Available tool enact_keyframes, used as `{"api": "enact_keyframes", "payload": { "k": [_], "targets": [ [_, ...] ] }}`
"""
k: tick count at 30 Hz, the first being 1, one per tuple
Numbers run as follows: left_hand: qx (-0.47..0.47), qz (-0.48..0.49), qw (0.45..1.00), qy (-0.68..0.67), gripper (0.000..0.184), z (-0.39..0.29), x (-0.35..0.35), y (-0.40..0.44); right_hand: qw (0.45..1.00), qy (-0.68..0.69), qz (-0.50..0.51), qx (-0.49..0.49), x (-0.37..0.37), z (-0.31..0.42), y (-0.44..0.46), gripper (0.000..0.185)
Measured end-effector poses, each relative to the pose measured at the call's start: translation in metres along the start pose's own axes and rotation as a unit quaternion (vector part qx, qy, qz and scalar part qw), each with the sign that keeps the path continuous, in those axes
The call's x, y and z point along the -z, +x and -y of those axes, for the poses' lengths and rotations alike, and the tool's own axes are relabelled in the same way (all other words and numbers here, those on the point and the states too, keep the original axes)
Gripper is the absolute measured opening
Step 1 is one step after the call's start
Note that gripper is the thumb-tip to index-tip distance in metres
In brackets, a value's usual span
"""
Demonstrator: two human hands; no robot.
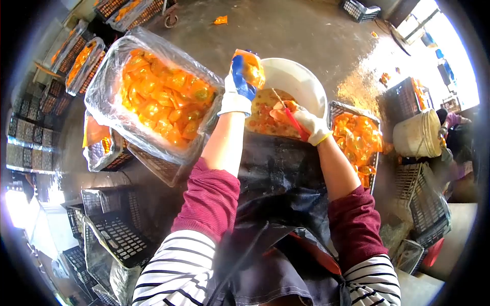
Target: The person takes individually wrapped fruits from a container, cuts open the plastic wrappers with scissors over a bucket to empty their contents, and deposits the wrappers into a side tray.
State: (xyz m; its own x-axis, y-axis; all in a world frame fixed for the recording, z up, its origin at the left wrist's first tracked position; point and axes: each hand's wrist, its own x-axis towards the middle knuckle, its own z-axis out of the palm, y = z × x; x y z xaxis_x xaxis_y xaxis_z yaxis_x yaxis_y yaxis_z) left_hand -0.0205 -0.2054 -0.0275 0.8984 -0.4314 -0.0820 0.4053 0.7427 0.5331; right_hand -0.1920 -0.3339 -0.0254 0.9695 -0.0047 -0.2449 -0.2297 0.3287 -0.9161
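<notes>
Orange piece [253, 69] — in gloved left fingers [237, 65]

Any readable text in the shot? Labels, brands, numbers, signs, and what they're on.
None readable.
Left glove, right glove, tub: no lettering I can make out.
Red handle: too small to read any marking.
Apron: no legible print.
Crates stacked at far left, pale bucket at right: too small or blurred to tell if they're marked.
</notes>
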Motion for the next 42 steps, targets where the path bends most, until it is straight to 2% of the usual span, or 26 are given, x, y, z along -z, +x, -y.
{"api": "enact_keyframes", "payload": {
  "k": [1, 4, 7, 10, 13, 16, 18, 19, 21, 22, 24, 25, 28, 29, 32, 35, 37, 40, 42],
  "targets": [
    [-0.005, -0.016, 0.999, 0.045, 0.042, 0.001, -0.006, -0.002, 0.994, -0.094, 0.04, 0.024, 0.009, -0.005, 0.011, 0.03],
    [0.028, -0.012, 0.995, 0.096, 0.046, 0.002, -0.023, -0.013, 0.999, -0.021, -0.035, 0.009, -0.001, 0.004, 0.01, 0.029],
    [0.038, 0.036, 0.992, 0.111, 0.047, 0.008, -0.022, -0.015, 0.992, -0.111, -0.063, 0.02, -0.015, 0.012, 0.009, 0.028],
    [0.05, 0.052, 0.992, 0.107, 0.047, 0.006, -0.023, -0.015, 0.992, -0.108, -0.071, 0.009, -0.018, 0.025, -0.005, 0.028],
    [0.041, 0.053, 0.992, 0.11, 0.047, 0.005, -0.022, -0.013, 0.976, -0.157, -0.112, -0.102, -0.031, 0.047, -0.014, 0.029],
    [0.043, 0.065, 0.99, 0.115, 0.047, 0.004, -0.023, -0.015, 0.967, -0.209, -0.144, -0.03, -0.037, 0.042, -0.013, 0.029],
    [0.063, 0.079, 0.986, 0.133, 0.046, 0.002, -0.026, -0.019, 0.982, -0.151, -0.115, -0.003, -0.026, 0.027, -0.001, 0.03],
    [0.067, 0.045, 0.985, 0.151, 0.044, -0.001, -0.029, -0.022, 0.987, -0.122, -0.1, 0.01, -0.023, 0.023, 0.003, 0.03],
    [0.077, -0.02, 0.979, 0.186, 0.04, -0.005, -0.035, -0.029, 0.967, -0.211, -0.134, -0.056, -0.031, 0.039, -0.008, 0.03],
    [0.066, 0.012, 0.975, 0.212, 0.041, 0.001, -0.026, -0.024, 0.951, -0.255, -0.151, -0.088, -0.038, 0.049, -0.014, 0.03],
    [0.042, 0.076, 0.961, 0.262, 0.045, 0.015, -0.001, -0.011, 0.935, -0.309, -0.172, -0.035, -0.029, 0.037, -0.007, 0.029],
    [0.021, 0.076, 0.932, 0.353, 0.046, 0.007, -0.011, -0.023, 0.924, -0.336, -0.182, -0.008, -0.022, 0.027, -0.002, 0.028],
    [-0.052, 0.099, 0.927, 0.359, 0.05, 0.022, 0.001, -0.014, 0.943, -0.277, -0.166, 0.073, -0.009, 0.004, 0.013, 0.027],
    [-0.064, 0.1, 0.93, 0.347, 0.052, 0.029, 0.006, -0.01, 0.951, -0.252, -0.178, 0.032, -0.009, 0.008, 0.01, 0.026],
    [0.093, 0.062, 0.909, 0.402, 0.057, 0.006, -0.017, -0.025, 0.957, -0.215, -0.193, -0.039, -0.031, 0.041, -0.01, 0.025],
    [0.03, 0.105, 0.946, 0.305, 0.06, 0.018, -0.003, -0.018, 0.955, -0.249, -0.163, 0.007, -0.022, 0.032, -0.006, 0.024],
    [0.025, 0.103, 0.923, 0.37, 0.062, 0.022, -0.003, -0.018, 0.957, -0.251, -0.139, 0.051, -0.005, 0.008, 0.011, 0.023],
    [0.03, 0.091, 0.896, 0.433, 0.06, 0.023, 0.0, -0.017, 0.977, -0.147, -0.151, 0.028, -0.008, 0.012, 0.003, 0.026],
    [0.012, 0.099, 0.874, 0.476, 0.057, 0.023, 0.004, -0.011, 0.966, -0.196, -0.171, 0.002, -0.002, 0.011, 0.002, 0.026]
  ]
}}
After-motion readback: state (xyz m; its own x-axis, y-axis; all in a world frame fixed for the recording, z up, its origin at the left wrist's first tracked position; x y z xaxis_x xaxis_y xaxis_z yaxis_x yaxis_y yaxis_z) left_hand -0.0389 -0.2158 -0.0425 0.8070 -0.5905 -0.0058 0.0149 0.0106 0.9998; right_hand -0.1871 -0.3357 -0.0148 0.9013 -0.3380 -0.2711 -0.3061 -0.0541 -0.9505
